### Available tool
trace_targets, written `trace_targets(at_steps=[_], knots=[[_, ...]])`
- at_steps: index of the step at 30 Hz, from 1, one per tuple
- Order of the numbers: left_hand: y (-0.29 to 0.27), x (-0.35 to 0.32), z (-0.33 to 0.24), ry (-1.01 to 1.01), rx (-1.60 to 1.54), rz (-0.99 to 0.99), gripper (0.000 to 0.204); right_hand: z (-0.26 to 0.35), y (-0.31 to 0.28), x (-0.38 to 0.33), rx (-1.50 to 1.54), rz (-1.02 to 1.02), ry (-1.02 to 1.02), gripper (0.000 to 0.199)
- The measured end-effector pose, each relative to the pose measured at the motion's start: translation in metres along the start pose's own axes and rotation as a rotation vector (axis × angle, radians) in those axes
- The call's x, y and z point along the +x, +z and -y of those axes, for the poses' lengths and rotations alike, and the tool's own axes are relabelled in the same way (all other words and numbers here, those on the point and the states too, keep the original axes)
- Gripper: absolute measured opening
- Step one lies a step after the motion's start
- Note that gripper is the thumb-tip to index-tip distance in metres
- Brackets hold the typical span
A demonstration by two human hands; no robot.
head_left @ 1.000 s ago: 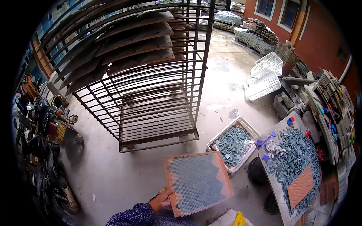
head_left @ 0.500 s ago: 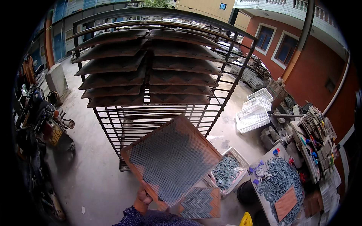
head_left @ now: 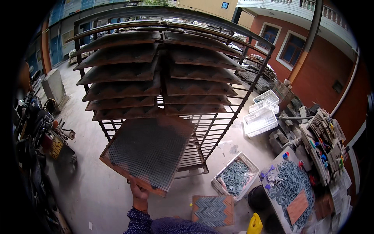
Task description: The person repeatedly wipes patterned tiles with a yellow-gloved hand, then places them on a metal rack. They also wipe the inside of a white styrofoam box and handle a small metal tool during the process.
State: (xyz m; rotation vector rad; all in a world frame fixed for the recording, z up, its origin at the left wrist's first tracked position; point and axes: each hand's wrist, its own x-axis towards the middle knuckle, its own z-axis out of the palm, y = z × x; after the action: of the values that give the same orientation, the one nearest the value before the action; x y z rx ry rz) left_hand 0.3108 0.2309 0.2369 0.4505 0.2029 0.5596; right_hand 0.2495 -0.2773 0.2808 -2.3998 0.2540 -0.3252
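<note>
1. One net-topped board (head_left: 150, 150) is tilted in front of the rack (head_left: 163, 12); the left hand (head_left: 139, 192) holds its near edge.
2. The right hand is out of sight, so nobody can tell how it is.
3. Already on the rack, farther off: boards stacked left (head_left: 124, 73) and right (head_left: 204, 75).
4. Not on it: a zigzag board (head_left: 212, 210), low and near.
5. Right: loose bits in a crate (head_left: 220, 188).

Over my remote feed, I am making out printed characters on a yellow rectangular plate (head_left: 57, 147); they are running dark across it in two rows, and it is sitting on a motorcycle's (head_left: 39, 121) rear.
</note>
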Motion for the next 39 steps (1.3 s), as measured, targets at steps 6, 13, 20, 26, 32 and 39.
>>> trace_targets(at_steps=[6,13,20,26,32,39], knots=[[0.004,0.046,-0.003,0.052,-0.194,0.074,0.029,0.051,-0.002,0.005,-0.163,-0.179,-0.197,0.027],[0.049,0.118,-0.007,0.124,-0.305,0.124,0.022,0.071,0.003,0.011,-0.117,-0.097,-0.084,0.028],[0.079,0.187,-0.001,0.187,-0.365,0.051,0.034,0.068,0.009,0.018,-0.090,-0.025,-0.054,0.031],[0.055,0.222,-0.019,0.189,-0.396,0.080,0.030,0.059,0.031,0.018,-0.070,0.064,-0.084,0.032],[0.065,0.250,-0.014,0.273,-0.249,0.126,0.024,0.067,0.048,0.014,-0.059,0.074,-0.059,0.027],[0.034,0.271,-0.013,0.156,0.063,-0.015,0.044,0.064,0.054,-0.003,-0.140,0.070,0.088,0.028]])
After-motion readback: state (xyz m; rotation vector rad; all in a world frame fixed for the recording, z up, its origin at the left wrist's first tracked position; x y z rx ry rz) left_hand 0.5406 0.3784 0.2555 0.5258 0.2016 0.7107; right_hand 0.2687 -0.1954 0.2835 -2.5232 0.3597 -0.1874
